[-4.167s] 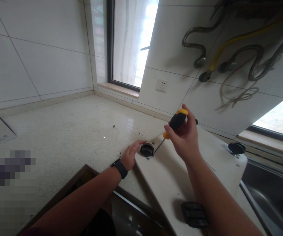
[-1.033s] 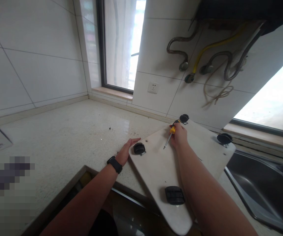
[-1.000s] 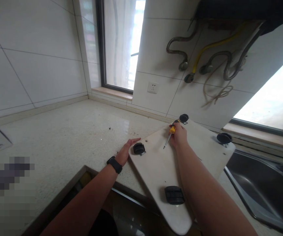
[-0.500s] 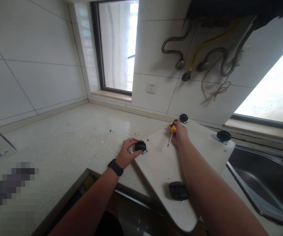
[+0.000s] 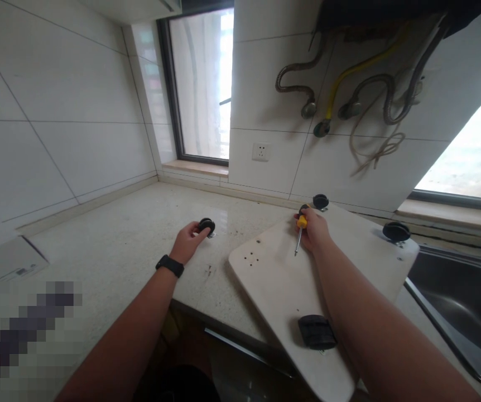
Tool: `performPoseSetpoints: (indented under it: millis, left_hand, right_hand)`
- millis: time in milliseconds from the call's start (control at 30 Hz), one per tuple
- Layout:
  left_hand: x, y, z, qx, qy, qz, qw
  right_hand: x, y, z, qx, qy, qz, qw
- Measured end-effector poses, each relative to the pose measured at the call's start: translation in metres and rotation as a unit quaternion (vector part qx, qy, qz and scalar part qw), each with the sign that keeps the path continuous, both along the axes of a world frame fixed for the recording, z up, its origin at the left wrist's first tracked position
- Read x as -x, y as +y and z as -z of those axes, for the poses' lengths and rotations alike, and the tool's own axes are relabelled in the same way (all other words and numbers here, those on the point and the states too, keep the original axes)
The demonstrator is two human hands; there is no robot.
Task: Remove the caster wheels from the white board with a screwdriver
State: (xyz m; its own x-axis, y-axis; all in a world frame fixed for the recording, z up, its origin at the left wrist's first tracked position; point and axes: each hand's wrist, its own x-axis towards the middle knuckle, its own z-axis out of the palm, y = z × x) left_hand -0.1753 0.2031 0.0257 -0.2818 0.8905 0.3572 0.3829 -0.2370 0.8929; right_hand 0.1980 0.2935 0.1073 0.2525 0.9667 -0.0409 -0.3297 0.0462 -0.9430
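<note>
A white board [image 5: 282,285] lies on the speckled countertop [image 5: 131,245] with black caster wheels at its near [image 5: 316,331], far [image 5: 320,201] and right [image 5: 395,230] corners. Its left corner shows bare screw holes [image 5: 250,258]. My left hand [image 5: 189,241] is closed on a loose black caster wheel [image 5: 207,225], held over the counter to the left of the board. My right hand [image 5: 313,230] rests on the board, gripping a yellow-and-black screwdriver [image 5: 301,229] with its tip pointing down at the board.
A steel sink [image 5: 462,301] sits at the right. Tiled walls, a socket [image 5: 261,151] and flexible hoses [image 5: 349,95] rise behind the counter. A dark opening [image 5: 207,357] lies in front of the counter edge. A white box [image 5: 6,262] is at the left.
My left hand closed on the caster wheel at the board's left corner and lifted it away to the left, leaving bare screw holes. My right hand stayed on the board with the screwdriver.
</note>
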Motion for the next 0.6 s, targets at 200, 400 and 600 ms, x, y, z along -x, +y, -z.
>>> performPoseSetpoints:
  millis: [200, 400, 600]
  left_hand:
    - [0.105, 0.021, 0.005, 0.088, 0.085, -0.167, 0.978]
    - [0.149, 0.030, 0.024, 0.147, 0.134, -0.256, 0.946]
    - [0.168, 0.051, 0.034, 0.166, 0.166, -0.295, 0.926]
  right_hand:
    - [-0.004, 0.002, -0.006, 0.024, -0.006, -0.015, 1.000]
    - [-0.006, 0.009, -0.007, 0.041, 0.000, -0.022, 0.999]
    - [-0.008, 0.014, -0.004, 0.035, 0.002, -0.022, 0.999]
